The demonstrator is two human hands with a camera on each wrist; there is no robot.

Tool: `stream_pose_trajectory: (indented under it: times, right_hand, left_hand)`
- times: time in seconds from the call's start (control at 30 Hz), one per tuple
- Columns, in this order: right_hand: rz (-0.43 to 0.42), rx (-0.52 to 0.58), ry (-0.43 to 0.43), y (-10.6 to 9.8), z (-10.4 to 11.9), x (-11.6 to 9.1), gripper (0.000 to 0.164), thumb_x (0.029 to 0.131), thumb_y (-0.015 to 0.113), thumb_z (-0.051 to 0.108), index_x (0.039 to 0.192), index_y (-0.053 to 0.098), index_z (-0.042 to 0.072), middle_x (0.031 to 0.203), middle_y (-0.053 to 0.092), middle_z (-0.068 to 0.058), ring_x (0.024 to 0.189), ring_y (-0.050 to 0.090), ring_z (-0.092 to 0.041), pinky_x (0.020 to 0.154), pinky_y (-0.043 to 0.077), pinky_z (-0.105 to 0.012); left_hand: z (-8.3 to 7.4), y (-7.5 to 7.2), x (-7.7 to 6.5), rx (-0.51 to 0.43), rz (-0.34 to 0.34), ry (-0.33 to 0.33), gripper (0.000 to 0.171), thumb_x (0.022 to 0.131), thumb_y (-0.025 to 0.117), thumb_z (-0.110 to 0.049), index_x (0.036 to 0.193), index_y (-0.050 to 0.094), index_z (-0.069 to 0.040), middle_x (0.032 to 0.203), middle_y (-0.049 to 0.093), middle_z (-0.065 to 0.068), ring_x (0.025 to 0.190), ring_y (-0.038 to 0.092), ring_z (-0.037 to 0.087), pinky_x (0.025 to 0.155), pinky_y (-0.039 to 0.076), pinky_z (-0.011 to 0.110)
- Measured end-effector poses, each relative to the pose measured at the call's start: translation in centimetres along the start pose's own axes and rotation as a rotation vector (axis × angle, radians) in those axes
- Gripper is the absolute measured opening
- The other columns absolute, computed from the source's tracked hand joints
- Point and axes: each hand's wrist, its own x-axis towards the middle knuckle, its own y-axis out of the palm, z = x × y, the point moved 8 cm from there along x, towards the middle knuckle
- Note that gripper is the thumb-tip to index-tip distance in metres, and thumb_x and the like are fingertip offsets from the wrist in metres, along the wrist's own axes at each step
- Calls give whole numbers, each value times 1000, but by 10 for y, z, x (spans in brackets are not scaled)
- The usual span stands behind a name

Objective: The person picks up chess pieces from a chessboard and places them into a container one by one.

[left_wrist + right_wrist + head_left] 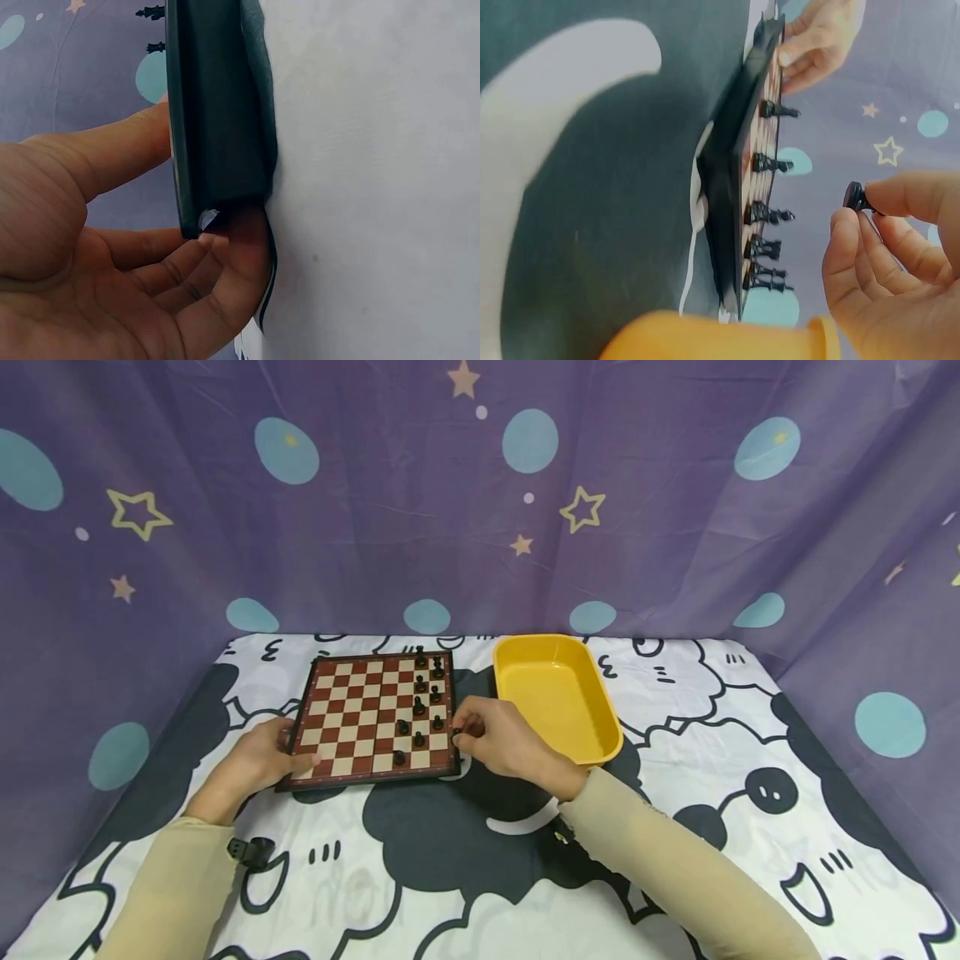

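Note:
A folding chessboard point(341, 718) with red and cream squares lies on the cloth, several black chess pieces point(418, 706) standing on its right half. My left hand point(258, 756) grips the board's left edge, thumb on top; in the left wrist view its fingers curl beneath the dark board side point(225, 105). By the right edge, my right hand point(502, 735) pinches a small black chess piece point(853, 196) between thumb and fingers, its round base showing. The right wrist view has this piece apart from the board; its upper part is hidden by the fingers.
Just right of the board stands a yellow plastic tray point(611, 727), close beside the right hand. A black-and-white cartoon cloth point(420, 918) covers the table. Behind it hangs a purple curtain point(420, 552) with stars and dots.

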Motion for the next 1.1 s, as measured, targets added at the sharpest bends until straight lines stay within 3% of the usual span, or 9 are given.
stream_pose_trajectory:
  times: [0.23, 0.73, 1.1]
  right_hand:
    - [-53, 23, 29, -23, -10, -5, 9, 88, 68, 12, 94, 62, 13, 84, 62, 5, 73, 58, -12, 65, 49, -27]
    - [-141, -46, 90, -60, -45, -5, 10, 85, 70, 10, 93, 64, 9, 86, 65, 0, 74, 60, -15, 68, 49, -30]
    - [-122, 6, 102, -79, -61, 6, 11, 86, 68, 6, 96, 63, 4, 92, 66, -6, 77, 61, -20, 68, 50, -32]
  left_hand:
    - [0, -1, 0, 1, 1, 8, 88, 81, 77, -35, 137, 30, 14, 112, 53, 30, 94, 56, 36, 75, 45, 46]
    - [1, 0, 1, 10, -8, 10, 89, 81, 77, -34, 137, 29, 15, 113, 53, 31, 95, 56, 36, 76, 44, 47]
    - [0, 0, 2, 11, -7, 11, 87, 81, 77, -34, 136, 30, 14, 113, 53, 31, 95, 55, 37, 76, 44, 47]
